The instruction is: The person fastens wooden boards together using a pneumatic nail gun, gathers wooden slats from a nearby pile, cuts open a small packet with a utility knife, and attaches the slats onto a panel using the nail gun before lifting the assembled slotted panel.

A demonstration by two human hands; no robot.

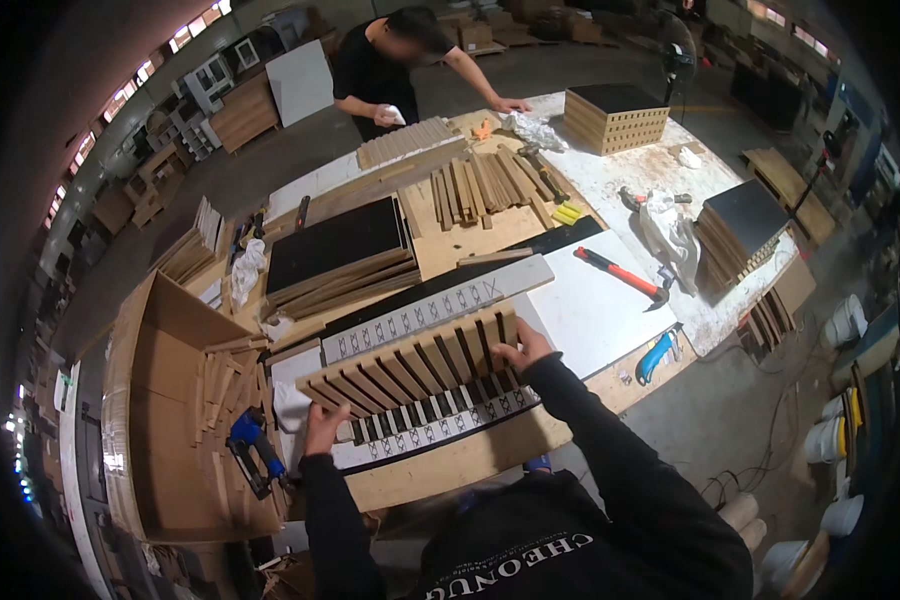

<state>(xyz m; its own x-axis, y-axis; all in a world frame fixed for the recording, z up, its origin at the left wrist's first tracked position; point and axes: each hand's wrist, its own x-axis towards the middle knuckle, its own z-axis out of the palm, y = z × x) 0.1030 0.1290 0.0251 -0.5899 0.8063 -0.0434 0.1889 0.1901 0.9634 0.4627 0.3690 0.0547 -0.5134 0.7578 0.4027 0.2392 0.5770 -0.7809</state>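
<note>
Between my two hands is a slatted wooden panel, a row of light wooden strips with dark gaps between them, tilted above a white board marked with crosses along its edges. My left hand grips its left end, fingers closed at the lower corner. At the other end, my right hand holds the panel's right edge, thumb on the front. Dark and light blocks show below the panel on the board. Whether the panel touches them I cannot tell.
A cardboard box of wooden strips stands left, a blue nail gun at its edge. Right lie a red-handled hammer and a blue utility knife. Black-topped panels are stacked beyond. Across the table stands another person.
</note>
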